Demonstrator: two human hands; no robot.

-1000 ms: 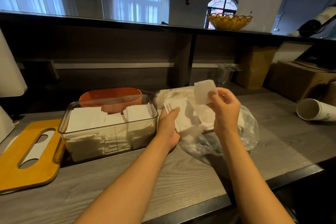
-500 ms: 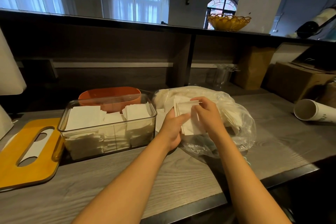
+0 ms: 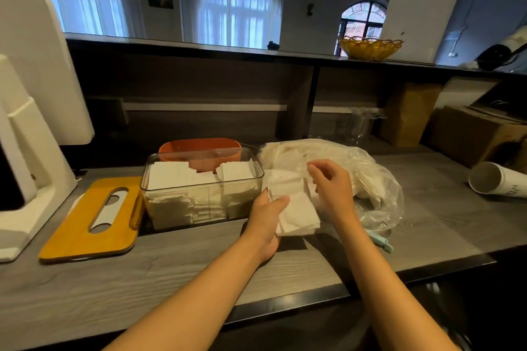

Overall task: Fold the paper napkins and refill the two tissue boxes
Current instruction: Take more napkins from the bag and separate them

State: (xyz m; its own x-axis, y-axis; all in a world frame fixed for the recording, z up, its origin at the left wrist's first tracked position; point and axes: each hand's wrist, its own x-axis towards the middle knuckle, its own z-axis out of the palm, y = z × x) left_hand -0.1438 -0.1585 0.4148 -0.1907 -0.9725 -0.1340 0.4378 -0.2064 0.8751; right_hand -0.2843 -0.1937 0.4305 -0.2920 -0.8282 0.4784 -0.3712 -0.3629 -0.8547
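Note:
My left hand [image 3: 266, 219] grips a small stack of folded white napkins [image 3: 296, 208], thumb on top, just right of the clear tissue box [image 3: 199, 216]. That box holds rows of folded napkins and has no lid on. An orange tissue box [image 3: 199, 147] stands behind it, mostly hidden. My right hand [image 3: 330, 188] hovers over the stack with fingers loosely curled, holding nothing I can see. Behind both hands lies a clear plastic bag [image 3: 379, 194] with more napkins inside.
A yellow wooden lid [image 3: 71, 234] with a slot lies left of the clear box. A white appliance [image 3: 28, 128] stands at far left. A paper cup [image 3: 496, 179] lies on its side at right, cardboard boxes [image 3: 473, 134] behind it. A pale blue clip [image 3: 379, 241] sits near the bag.
My right hand laid the folded napkin it held up onto the stack in my left hand, then let go. The stack has come down and toward me.

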